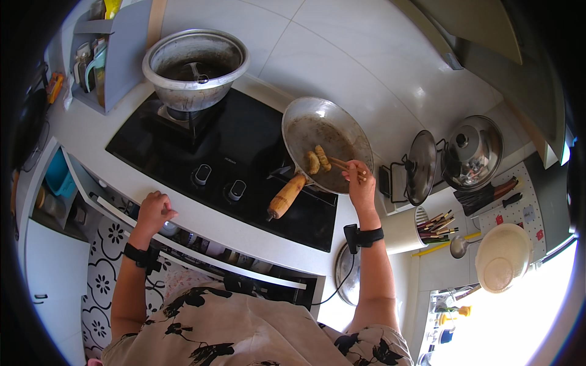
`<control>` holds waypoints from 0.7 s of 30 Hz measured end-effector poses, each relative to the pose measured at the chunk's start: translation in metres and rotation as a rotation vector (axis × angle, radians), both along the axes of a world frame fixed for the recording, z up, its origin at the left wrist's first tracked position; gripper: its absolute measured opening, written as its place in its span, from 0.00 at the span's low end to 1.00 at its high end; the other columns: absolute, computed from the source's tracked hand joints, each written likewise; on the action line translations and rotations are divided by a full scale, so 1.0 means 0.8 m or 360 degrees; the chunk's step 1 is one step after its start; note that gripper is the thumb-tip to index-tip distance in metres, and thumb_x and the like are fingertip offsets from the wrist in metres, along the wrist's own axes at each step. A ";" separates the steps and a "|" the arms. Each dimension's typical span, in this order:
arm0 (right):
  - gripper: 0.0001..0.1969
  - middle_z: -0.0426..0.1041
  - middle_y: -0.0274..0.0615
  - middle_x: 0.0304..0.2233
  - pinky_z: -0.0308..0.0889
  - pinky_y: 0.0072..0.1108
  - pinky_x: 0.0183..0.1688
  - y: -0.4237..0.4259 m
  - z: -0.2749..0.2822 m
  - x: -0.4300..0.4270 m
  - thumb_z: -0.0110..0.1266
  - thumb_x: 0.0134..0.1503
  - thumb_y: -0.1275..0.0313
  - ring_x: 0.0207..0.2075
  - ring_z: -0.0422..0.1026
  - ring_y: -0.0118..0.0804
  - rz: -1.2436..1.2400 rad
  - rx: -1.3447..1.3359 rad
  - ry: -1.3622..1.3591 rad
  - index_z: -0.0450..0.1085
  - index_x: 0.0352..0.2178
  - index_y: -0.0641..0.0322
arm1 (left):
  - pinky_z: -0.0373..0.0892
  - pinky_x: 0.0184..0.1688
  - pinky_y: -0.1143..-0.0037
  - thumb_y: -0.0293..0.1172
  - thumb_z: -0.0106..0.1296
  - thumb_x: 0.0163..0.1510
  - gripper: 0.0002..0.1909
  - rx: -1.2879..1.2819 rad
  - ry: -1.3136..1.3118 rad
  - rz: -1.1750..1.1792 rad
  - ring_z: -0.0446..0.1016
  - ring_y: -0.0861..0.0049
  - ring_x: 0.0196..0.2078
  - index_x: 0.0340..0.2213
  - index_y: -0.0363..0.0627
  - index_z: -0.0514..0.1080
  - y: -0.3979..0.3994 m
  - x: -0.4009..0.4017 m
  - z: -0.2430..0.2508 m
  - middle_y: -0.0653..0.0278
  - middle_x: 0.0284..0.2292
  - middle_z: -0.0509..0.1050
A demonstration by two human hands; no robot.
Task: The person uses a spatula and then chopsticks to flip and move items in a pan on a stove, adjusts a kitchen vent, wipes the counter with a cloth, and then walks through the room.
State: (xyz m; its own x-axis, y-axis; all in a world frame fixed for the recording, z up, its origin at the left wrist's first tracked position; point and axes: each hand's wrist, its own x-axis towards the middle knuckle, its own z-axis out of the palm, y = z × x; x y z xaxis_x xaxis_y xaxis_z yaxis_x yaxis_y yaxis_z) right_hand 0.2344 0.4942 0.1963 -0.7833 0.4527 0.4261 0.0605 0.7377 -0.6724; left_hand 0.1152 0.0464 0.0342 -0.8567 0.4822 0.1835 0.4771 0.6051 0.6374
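Observation:
My right hand (361,180) grips a pair of wooden chopsticks (339,163) over the right side of a metal wok (297,120). Their tips reach a browned, ridged piece of food (322,158); I cannot tell whether they pinch it. Beside it, a second browned piece (313,162) lies on the wok's bottom. The wok's wooden handle (288,196) points toward me, untouched. My left hand (154,210) is loosely curled by the counter's front edge, with nothing visible in it.
A deep metal pot (194,94) with a ladle stands on the left burner of the black gas hob (219,137). Lids (421,167) lean at right, near a chopstick holder (403,231). Below the counter, an open drawer (201,258) juts out before me.

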 end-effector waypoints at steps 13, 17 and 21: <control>0.08 0.71 0.43 0.25 0.65 0.18 0.27 -0.019 0.013 0.008 0.44 0.54 0.73 0.25 0.73 0.31 0.0072 0.0020 0.0032 0.67 0.29 0.68 | 0.62 0.27 0.72 0.29 0.61 0.31 0.14 -0.0010 -0.0049 0.0011 0.65 0.66 0.26 0.16 0.42 0.63 0.000 0.000 0.003 0.61 0.20 0.64; 0.08 0.71 0.42 0.23 0.65 0.18 0.27 -0.010 0.011 0.007 0.44 0.55 0.72 0.25 0.73 0.30 0.0041 0.0025 0.0044 0.68 0.30 0.67 | 0.63 0.27 0.71 0.29 0.61 0.32 0.14 0.0009 -0.0035 0.0007 0.65 0.66 0.26 0.16 0.41 0.63 0.000 0.001 0.001 0.61 0.20 0.64; 0.09 0.71 0.40 0.22 0.66 0.17 0.28 -0.006 0.017 0.011 0.43 0.55 0.71 0.26 0.73 0.27 -0.0020 -0.0071 0.0151 0.68 0.31 0.66 | 0.63 0.28 0.71 0.28 0.61 0.32 0.14 0.0017 0.0042 -0.0014 0.65 0.65 0.27 0.16 0.41 0.63 -0.001 0.001 -0.002 0.60 0.20 0.65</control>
State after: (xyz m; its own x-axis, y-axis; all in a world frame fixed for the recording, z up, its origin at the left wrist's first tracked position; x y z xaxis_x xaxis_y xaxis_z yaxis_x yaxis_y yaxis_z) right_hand 0.2430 0.4897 0.2103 -0.7346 0.4821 0.4773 0.0039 0.7065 -0.7077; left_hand 0.1159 0.0454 0.0329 -0.8471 0.4877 0.2111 0.4991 0.5939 0.6310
